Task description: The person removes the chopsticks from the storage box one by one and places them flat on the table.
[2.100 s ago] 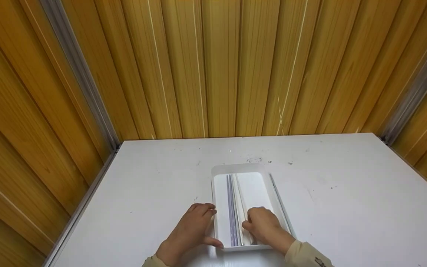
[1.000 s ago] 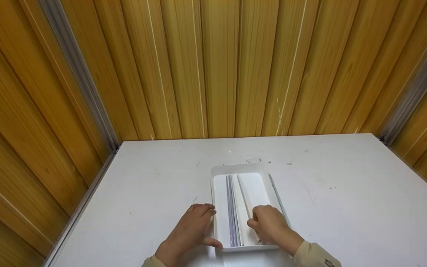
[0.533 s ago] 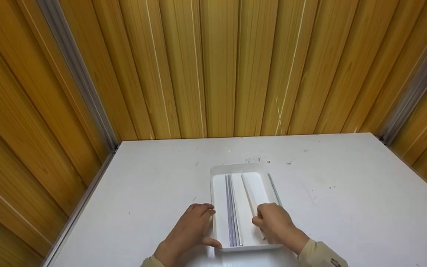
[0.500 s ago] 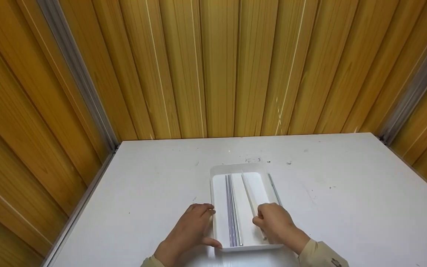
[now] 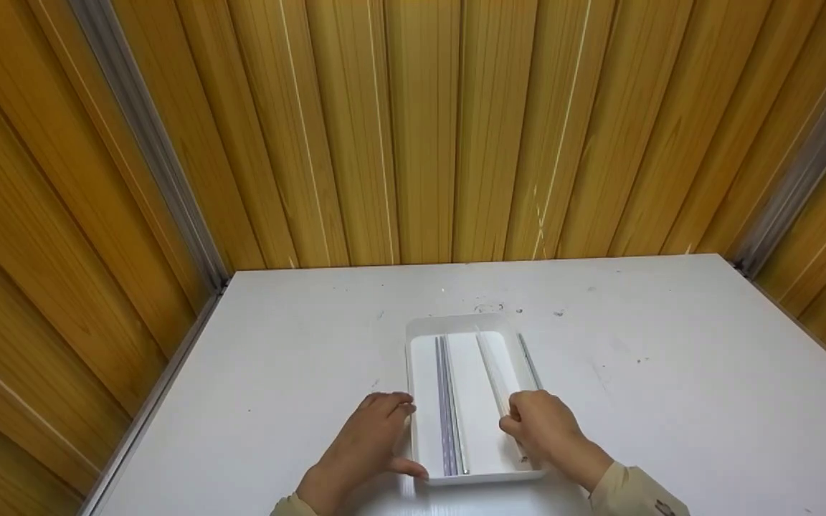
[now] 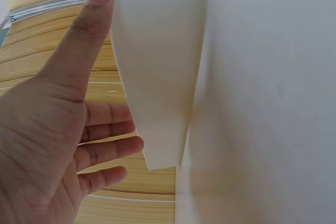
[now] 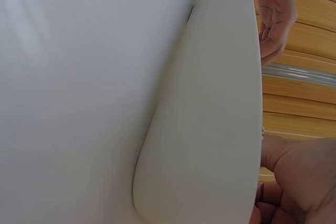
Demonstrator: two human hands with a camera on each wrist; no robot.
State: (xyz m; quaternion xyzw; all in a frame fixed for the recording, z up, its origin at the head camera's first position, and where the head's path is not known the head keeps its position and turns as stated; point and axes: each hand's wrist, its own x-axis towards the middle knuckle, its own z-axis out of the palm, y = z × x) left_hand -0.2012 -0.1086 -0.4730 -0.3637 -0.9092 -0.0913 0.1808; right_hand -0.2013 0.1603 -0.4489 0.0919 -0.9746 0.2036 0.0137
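Observation:
A white rectangular tray (image 5: 481,476) rests on the table, its long side running away from me. My right hand (image 5: 543,424) reaches into the tray and pinches white chopsticks (image 5: 493,369), which slant along the right half; how many is unclear. Purple chopsticks (image 5: 447,423) lie in the left half, a pale chopstick (image 5: 455,401) beside them. My left hand (image 5: 368,441) touches the tray's left side with spread fingers, the thumb at the near left corner. In the left wrist view the fingers (image 6: 113,150) look fairly straight against the rim. The right fingertips are hidden behind the tray wall in the right wrist view.
A thin grey-green stick (image 5: 528,358) lies on the white table (image 5: 298,344) along the tray's right outer side. Wood-patterned panels (image 5: 427,129) rise behind the table and at both sides, with grey metal posts (image 5: 148,136) at the corners.
My right hand has slid rightward inside the tray, drawing the white chopsticks away from the purple ones. My left hand and the tray have stayed in place.

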